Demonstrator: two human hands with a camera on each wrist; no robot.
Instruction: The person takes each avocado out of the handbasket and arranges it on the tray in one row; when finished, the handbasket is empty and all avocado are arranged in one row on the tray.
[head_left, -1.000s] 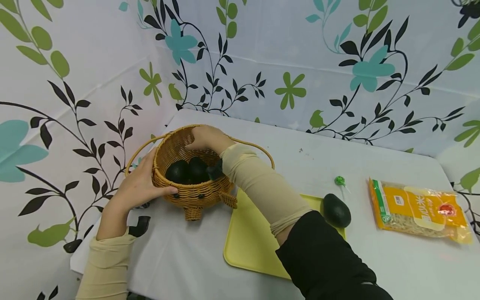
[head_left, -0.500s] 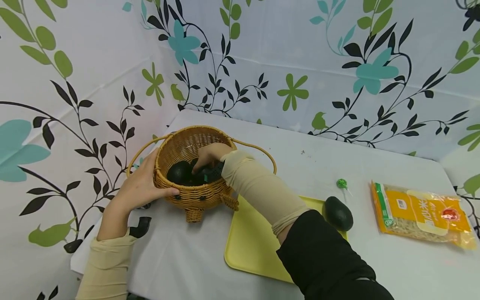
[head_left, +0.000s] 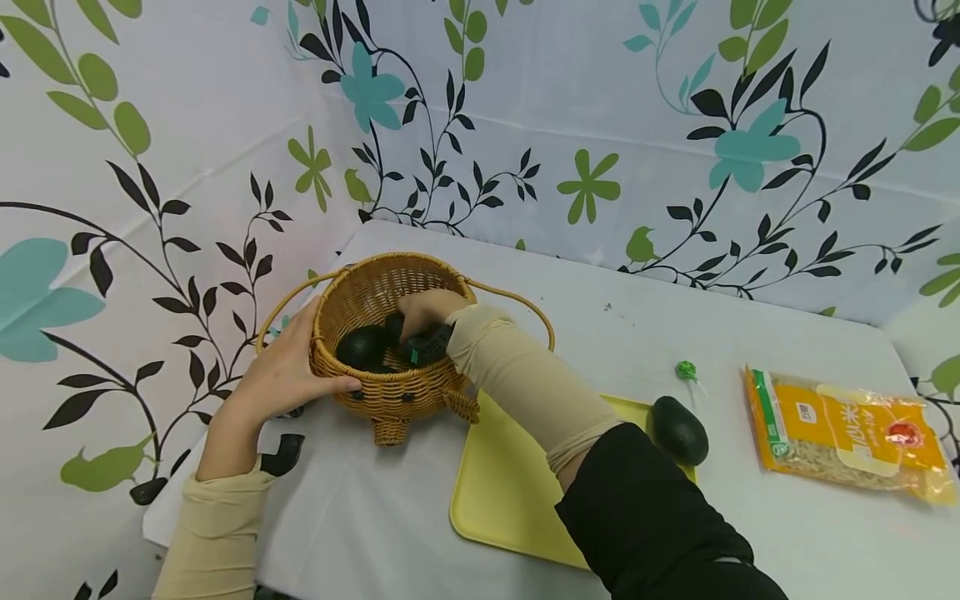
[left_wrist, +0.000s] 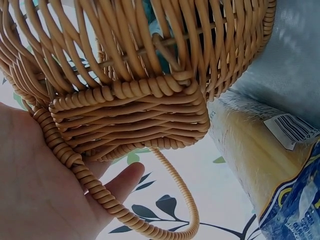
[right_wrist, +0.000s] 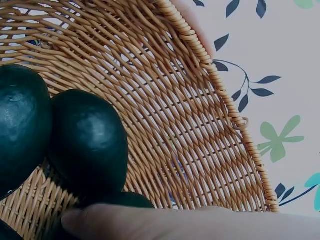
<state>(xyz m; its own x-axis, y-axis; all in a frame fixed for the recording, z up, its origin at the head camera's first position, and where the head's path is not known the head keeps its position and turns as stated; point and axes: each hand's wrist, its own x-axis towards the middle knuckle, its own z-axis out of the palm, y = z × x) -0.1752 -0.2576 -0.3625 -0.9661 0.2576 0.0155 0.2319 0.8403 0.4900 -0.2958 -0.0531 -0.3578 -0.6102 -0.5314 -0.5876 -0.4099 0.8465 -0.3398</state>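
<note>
A round wicker basket [head_left: 390, 387] with an animal face stands on the table's left half. My left hand [head_left: 281, 367] holds its left side, thumb at the front rim; in the left wrist view the looped handle [left_wrist: 102, 195] crosses the palm beside a woven flap [left_wrist: 132, 117]. My right hand [head_left: 423, 315] reaches down inside, fingers around a dark green avocado [right_wrist: 131, 199] that is mostly hidden. Other avocados [right_wrist: 89, 142] lie against one another in the basket. Another avocado [head_left: 678, 431] sits at the right edge of a yellow tray [head_left: 495, 492].
To the right lie a green lollipop [head_left: 686, 370] and an orange bag of grain [head_left: 847, 433]. A black curved object [head_left: 282, 455] is near my left wrist. A yellow and blue package [left_wrist: 265, 155] appears beside the basket in the left wrist view. Patterned cloth hangs behind.
My right hand has moved from the basket's back wall down among the avocados, and these have shifted. My left hand stays on the basket.
</note>
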